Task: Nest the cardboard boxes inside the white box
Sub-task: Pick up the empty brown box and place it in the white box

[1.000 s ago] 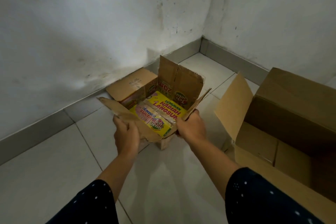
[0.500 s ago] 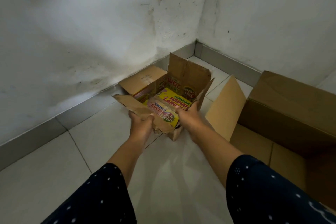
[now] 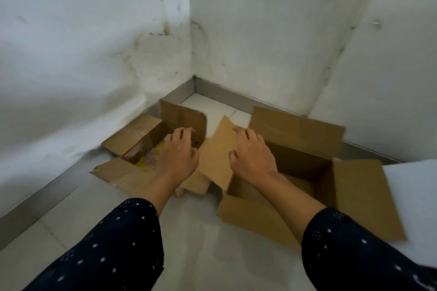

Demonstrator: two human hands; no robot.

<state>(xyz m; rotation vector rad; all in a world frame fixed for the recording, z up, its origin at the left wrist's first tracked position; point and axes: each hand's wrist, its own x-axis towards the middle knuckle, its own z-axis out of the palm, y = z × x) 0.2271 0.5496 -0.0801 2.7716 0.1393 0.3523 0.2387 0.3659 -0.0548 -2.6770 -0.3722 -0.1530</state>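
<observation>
Both of your hands have let go of the small cardboard box since a second ago, when they gripped its near flaps. Your left hand now hovers over that box's open top with fingers loosely curled and spread, holding nothing. Your right hand hangs just right of it, fingers open, above the left flap of the large cardboard box; whether the fingertips touch the flap you cannot tell.

The small box sits on the tiled floor near the wall corner, flaps splayed outward. Its contents are blurred: only smears of yellow and pink packaging show, and your left hand covers the rest. The large box stands just right of the small one, open, its interior dark and its floor partly hidden by your right forearm. A white surface lies beyond the large box's right flap, cut off by the frame edge, so what it belongs to is unclear. Dark dotted sleeves cover both of your arms at the bottom.
</observation>
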